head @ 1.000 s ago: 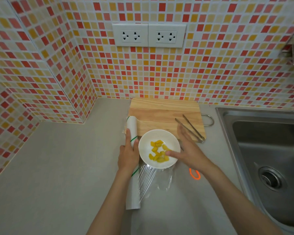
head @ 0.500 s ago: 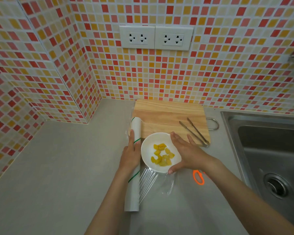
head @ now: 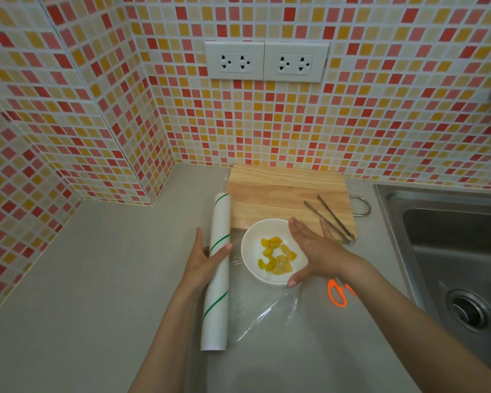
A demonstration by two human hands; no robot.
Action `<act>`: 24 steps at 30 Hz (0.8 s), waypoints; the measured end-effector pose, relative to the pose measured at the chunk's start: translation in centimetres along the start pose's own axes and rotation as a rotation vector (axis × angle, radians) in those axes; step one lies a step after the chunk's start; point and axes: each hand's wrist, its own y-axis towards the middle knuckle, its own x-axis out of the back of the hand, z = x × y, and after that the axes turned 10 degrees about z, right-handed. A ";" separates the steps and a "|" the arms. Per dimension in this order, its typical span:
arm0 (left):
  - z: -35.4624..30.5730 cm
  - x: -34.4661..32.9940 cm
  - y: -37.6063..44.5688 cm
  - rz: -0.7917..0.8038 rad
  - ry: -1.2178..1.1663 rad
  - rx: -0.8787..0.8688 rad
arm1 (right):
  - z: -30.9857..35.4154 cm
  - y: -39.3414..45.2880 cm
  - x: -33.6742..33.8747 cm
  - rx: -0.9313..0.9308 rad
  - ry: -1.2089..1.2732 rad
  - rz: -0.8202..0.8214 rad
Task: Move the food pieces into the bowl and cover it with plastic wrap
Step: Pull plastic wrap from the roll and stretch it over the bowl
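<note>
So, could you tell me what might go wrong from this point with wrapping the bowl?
The loose plastic wrap lies crumpled near the bowl, so it may cling to itself. The right hand rests flat at the rim, and a push could tip the food pieces out. The roll, held by the left hand, could over-unwind.

Two bare hands and two bare forearms, nothing more of the person in view. Left hand [head: 203,259]: slim, with long narrow fingers and a smooth back. Left forearm [head: 167,336]: uncovered from the wrist down to the lower edge of the view, slender, narrowest at the wrist. Right hand [head: 315,251]: likewise bare, broad across the back, with long straight-sided fingers [head: 325,226] and a short trimmed nail at the tip of the thumb [head: 293,282]. Right forearm [head: 408,321]: uncovered along its whole visible length, smooth, widening toward the lower right corner under the wide-angle lens.
</note>
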 end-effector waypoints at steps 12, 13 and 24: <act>-0.3 -0.1 -0.7 0.040 -0.048 -0.103 | -1.4 0.3 -1.2 0.071 0.186 -0.075; -0.3 -0.1 -0.7 0.041 -0.042 -0.106 | -1.6 0.3 -1.5 0.078 0.216 -0.095; 0.2 -0.2 -0.5 0.012 -0.023 -0.120 | -5.4 -3.7 -6.6 -0.403 0.339 -0.538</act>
